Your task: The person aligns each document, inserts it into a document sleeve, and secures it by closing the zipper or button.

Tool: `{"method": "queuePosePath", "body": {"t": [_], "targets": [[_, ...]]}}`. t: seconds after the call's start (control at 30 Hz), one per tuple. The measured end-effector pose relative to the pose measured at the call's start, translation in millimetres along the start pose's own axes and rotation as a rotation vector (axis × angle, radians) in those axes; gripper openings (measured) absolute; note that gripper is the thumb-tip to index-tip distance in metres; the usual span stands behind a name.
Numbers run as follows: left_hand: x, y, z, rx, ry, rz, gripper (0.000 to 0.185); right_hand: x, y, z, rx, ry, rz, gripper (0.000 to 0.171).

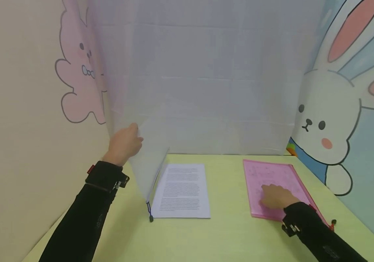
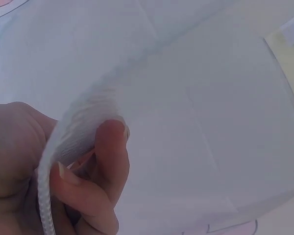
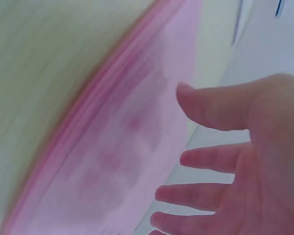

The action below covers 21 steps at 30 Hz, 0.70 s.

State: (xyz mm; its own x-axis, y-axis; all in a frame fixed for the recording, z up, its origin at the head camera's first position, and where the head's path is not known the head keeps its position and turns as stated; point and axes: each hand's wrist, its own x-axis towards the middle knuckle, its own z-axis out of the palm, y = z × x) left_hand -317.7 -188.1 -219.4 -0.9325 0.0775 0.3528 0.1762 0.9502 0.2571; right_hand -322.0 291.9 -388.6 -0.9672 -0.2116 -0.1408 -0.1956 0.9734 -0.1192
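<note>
My left hand [image 1: 126,143] grips a whitish translucent zip document pouch [image 1: 149,167] along its edge. The pouch hangs tilted over the table, its lower corner with the dark blue zip pull [image 1: 149,211] pointing down. In the left wrist view, thumb and fingers curl round the ribbed edge of the pouch [image 2: 186,122]. A stack of printed paper [image 1: 183,191] lies beside it, its left side partly overlapped by the pouch. My right hand [image 1: 278,196] is over a pink zip document pouch [image 1: 268,174] lying flat; its fingers are spread in the right wrist view.
The pale yellow table [image 1: 226,233] meets a hanging white sheet [image 1: 213,91] at the back. Walls with rabbit drawings [image 1: 327,109] stand at left and right. A red zip pull [image 1: 332,223] sits at the pink pouch's near right corner.
</note>
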Motion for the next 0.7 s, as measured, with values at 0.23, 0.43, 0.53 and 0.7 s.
{"method": "queuePosePath", "body": {"t": [0.23, 0.43, 0.53, 0.7], "targets": [[5.8, 36.5, -3.4, -0.118, -0.022, 0.021, 0.041, 9.7, -67.6, -0.7, 0.314, 0.105, -0.160, 0.067], [6.3, 64.3, -0.4, -0.224, -0.021, 0.057, 0.042, 15.4, -125.3, 2.2, 0.662, 0.089, -0.160, 0.075], [2.9, 77.1, 3.1, -0.274, -0.005, 0.083, 0.038, 18.8, -145.8, 4.6, 0.922, 0.015, -0.177, 0.074], [-3.8, 89.8, 10.2, -0.349, 0.050, 0.099, 0.035, 26.2, -162.6, 6.9, 1.361, -0.157, -0.249, 0.069]]}}
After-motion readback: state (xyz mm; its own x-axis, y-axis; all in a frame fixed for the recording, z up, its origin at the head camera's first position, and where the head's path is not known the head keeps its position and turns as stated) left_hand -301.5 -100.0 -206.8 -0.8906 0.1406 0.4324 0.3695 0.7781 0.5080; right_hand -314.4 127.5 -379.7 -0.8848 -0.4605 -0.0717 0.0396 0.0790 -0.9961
